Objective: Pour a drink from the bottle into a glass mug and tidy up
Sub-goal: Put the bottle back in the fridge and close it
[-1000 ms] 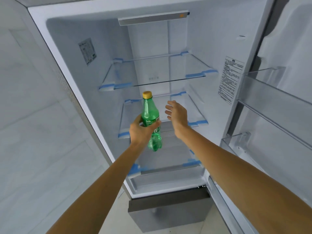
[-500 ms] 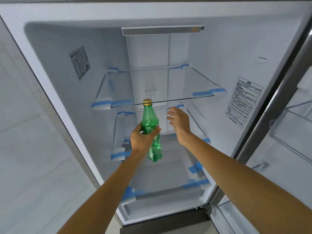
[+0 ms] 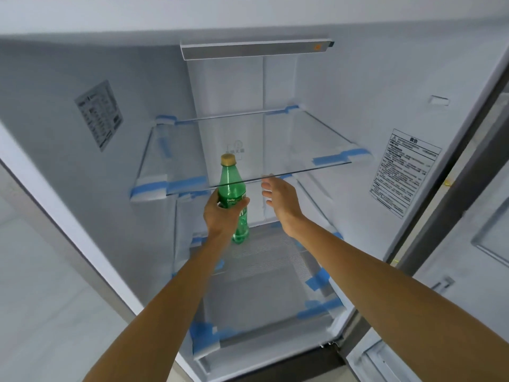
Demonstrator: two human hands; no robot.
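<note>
Inside the open fridge (image 3: 344,86), left hand (image 3: 220,216) grasps a capped green bottle (image 3: 231,183); right hand (image 3: 283,199), grip released.

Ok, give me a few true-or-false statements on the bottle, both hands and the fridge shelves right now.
1. The left hand grips the green bottle at its label. True.
2. The bottle's cap is off. False: the yellow cap is on.
3. The right hand also holds the bottle. False: it is open, beside the bottle and apart from it.
4. The glass shelf has blue tape at its corners. True.
5. The bottle lies on its side. False: it is upright.
</note>
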